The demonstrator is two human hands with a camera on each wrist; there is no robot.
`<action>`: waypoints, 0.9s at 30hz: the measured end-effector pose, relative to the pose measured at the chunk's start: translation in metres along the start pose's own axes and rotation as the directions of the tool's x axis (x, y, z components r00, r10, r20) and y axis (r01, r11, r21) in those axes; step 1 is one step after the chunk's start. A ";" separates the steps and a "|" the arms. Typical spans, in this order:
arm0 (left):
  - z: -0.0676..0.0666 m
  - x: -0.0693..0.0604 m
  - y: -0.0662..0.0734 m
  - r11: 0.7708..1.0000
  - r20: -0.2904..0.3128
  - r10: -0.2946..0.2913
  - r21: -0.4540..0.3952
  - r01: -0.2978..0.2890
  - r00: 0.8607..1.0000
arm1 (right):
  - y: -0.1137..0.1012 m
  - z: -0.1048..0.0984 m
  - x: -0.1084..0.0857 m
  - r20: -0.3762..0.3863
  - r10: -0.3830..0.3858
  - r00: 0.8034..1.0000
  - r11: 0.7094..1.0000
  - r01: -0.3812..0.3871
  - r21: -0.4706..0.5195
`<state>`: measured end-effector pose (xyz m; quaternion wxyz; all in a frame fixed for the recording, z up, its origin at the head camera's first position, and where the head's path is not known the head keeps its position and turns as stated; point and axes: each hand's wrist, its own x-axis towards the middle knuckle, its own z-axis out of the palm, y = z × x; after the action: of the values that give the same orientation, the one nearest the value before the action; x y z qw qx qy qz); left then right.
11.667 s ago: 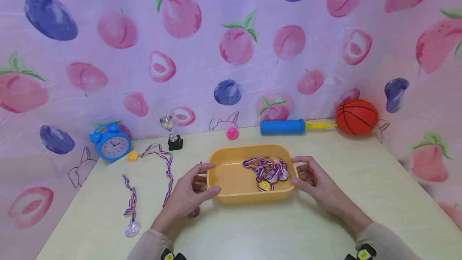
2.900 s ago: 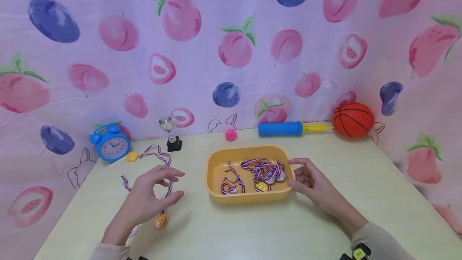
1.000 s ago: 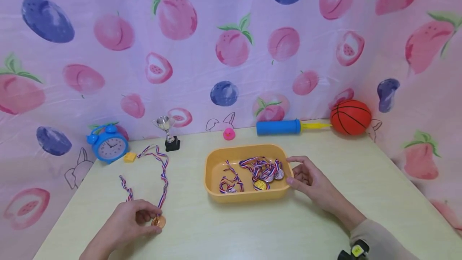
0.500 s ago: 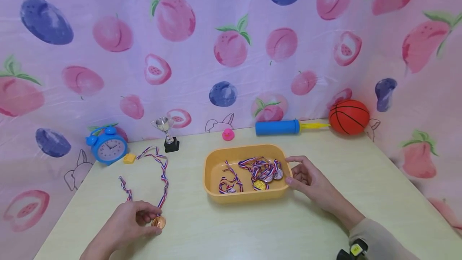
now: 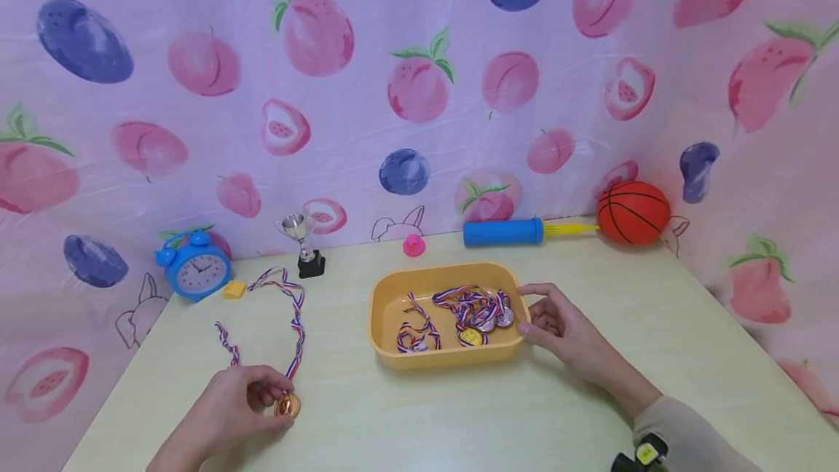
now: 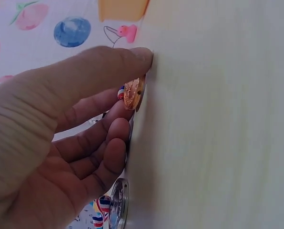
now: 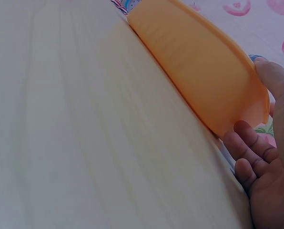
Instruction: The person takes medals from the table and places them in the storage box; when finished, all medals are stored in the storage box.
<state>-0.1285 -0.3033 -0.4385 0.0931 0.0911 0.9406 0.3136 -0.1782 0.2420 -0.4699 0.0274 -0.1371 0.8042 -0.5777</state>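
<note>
My left hand pinches the edge of a bronze medal between thumb and fingers, low at the table's left. Its striped ribbon trails up the table. Beside that hand a silver medal shows in the left wrist view; in the head view the hand hides it, while part of its ribbon shows. A yellow plastic basin stands mid-table, holding several medals on ribbons, among them a gold medal. At the basin's right end, my right hand holds the rim with thumb and index finger.
Along the back stand a blue alarm clock, a yellow block, a silver trophy cup, a pink rubber duck, a blue hand pump and an orange basketball. Behind them hangs a fruit-print curtain.
A ribboned medal came to lie in the basin's left part. My left hand left the basin, then came down onto the bronze medal. The right hand stays at the basin's end.
</note>
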 end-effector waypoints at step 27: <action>0.002 -0.002 0.016 0.980 -0.332 0.200 0.059 -0.191 0.922 | 0.002 -0.001 0.000 0.011 -0.001 1.000 1.000 0.001 0.005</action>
<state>-0.1246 -0.2898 -0.4304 -0.1016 0.1307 0.9327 0.3203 -0.1790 0.2430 -0.4715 0.0321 -0.1406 0.8024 -0.5791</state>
